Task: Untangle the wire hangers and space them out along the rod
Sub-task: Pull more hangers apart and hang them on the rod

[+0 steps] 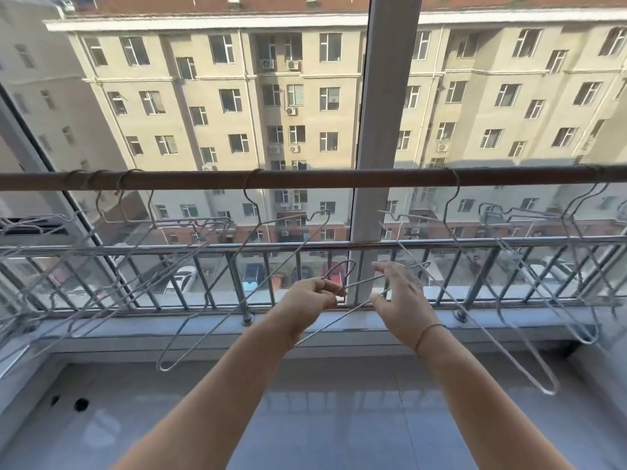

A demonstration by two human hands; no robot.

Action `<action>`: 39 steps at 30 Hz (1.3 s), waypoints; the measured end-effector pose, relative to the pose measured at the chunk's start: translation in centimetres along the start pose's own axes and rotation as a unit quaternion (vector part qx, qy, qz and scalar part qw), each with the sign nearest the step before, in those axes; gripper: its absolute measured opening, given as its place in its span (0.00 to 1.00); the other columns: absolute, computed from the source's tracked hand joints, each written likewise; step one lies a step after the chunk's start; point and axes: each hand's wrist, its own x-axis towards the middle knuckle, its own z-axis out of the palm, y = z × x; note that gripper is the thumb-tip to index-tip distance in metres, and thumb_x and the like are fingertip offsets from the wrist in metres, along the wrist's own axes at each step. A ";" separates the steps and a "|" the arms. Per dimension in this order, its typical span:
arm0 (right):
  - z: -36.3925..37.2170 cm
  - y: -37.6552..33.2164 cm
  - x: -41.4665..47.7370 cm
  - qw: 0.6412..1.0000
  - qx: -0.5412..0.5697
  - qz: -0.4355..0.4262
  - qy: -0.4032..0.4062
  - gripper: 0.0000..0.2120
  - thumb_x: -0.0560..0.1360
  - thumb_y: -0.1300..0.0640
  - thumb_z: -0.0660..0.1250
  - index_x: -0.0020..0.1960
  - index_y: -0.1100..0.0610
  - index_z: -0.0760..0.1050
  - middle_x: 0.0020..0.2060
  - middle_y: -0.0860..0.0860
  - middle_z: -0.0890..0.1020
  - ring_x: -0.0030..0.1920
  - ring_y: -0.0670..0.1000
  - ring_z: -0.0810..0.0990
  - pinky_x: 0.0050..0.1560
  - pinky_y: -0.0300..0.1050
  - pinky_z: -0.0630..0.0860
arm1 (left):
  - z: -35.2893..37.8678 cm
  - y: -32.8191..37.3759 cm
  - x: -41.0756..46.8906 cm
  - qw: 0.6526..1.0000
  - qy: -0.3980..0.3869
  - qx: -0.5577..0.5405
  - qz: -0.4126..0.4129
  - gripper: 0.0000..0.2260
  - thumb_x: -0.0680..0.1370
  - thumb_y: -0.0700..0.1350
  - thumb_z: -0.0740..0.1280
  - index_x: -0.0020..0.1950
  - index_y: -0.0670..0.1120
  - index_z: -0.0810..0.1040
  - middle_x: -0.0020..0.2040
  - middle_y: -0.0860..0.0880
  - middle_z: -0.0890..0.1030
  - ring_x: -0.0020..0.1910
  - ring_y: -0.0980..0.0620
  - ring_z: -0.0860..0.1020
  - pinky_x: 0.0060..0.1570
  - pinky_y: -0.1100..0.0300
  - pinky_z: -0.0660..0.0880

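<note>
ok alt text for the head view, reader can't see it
Two bare hands hold a loose wire hanger below a brown rod: the left hand pinches it near the hook, the right hand touches its frame. More hangers dangle along the rod before a window.

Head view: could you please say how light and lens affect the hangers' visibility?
In the head view, the wide lens tilts the left window frame; left-edge hangers smear into the railing; the glossy floor mirrors its bars; the hanger the left hand pinches looks crisp.
</note>
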 end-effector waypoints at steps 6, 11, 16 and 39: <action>-1.4 1.4 -1.4 0.991 -0.116 0.002 -0.063 0.09 0.75 0.56 0.61 0.53 0.52 0.76 0.49 0.50 0.82 0.53 0.53 0.78 0.56 0.45 0.69 | 1.1 -0.7 -0.5 0.999 -0.005 0.038 0.032 0.09 0.78 0.34 0.61 0.45 0.46 0.78 0.48 0.47 0.82 0.50 0.54 0.76 0.48 0.71 0.68; -2.9 2.3 -3.8 0.992 -0.028 0.043 -0.114 0.09 0.75 0.59 0.61 0.38 0.50 0.74 0.29 0.48 0.79 0.30 0.42 0.75 0.37 0.34 0.71 | 2.7 -1.3 -1.0 0.990 0.059 0.109 0.074 0.07 0.77 0.38 0.63 0.47 0.46 0.79 0.39 0.52 0.79 0.35 0.55 0.73 0.36 0.65 0.69; -4.0 2.1 -7.3 0.981 0.137 0.113 -0.078 0.09 0.76 0.62 0.60 0.39 0.55 0.75 0.24 0.50 0.74 0.24 0.48 0.73 0.28 0.44 0.76 | 5.7 -1.7 -2.4 0.975 0.188 0.034 0.112 0.07 0.76 0.49 0.67 0.42 0.46 0.77 0.34 0.53 0.75 0.33 0.55 0.72 0.35 0.67 0.69; -10.1 -0.1 -4.1 0.952 0.279 0.083 0.092 0.14 0.77 0.69 0.54 0.53 0.56 0.73 0.32 0.55 0.76 0.30 0.51 0.74 0.29 0.43 0.72 | 11.5 8.9 -1.3 0.977 0.025 -0.139 0.159 0.09 0.78 0.40 0.63 0.41 0.50 0.79 0.37 0.48 0.81 0.36 0.53 0.76 0.37 0.66 0.72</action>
